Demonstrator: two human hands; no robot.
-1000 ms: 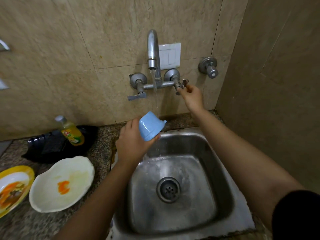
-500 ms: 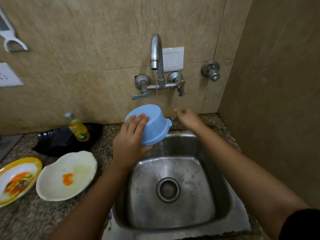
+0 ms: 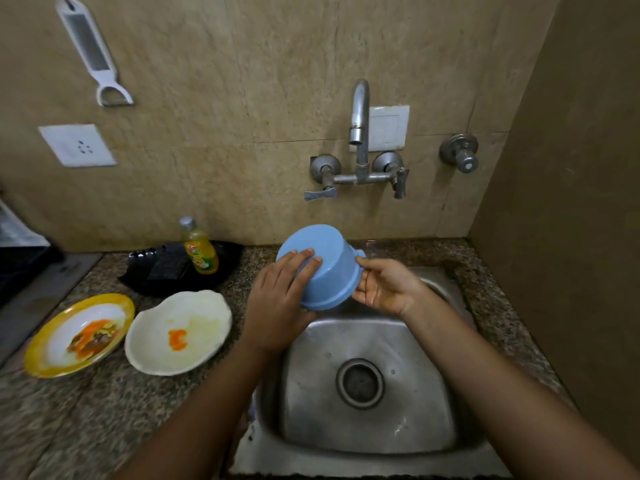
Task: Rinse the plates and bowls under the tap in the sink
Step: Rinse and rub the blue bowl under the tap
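A blue plastic bowl (image 3: 325,268) is held upside down and tilted over the back left of the steel sink (image 3: 433,441). My left hand (image 3: 280,299) grips it from the left, fingers across its base. My right hand (image 3: 384,284) holds its rim from the right. The tap (image 3: 358,116) on the wall above shows no water running. On the counter to the left lie a white plate (image 3: 197,344) with an orange smear and a yellow-rimmed plate (image 3: 48,355) with food remains.
A yellow dish soap bottle (image 3: 199,249) stands on a black tray (image 3: 228,268) behind the plates. A grater (image 3: 88,46) and a socket (image 3: 78,145) are on the tiled wall. A side wall closes the right. A valve (image 3: 460,154) sticks out near the tap.
My right hand left the tap handle and came down to the bowl's rim. The water stream has stopped. My left hand turned the bowl base-up.
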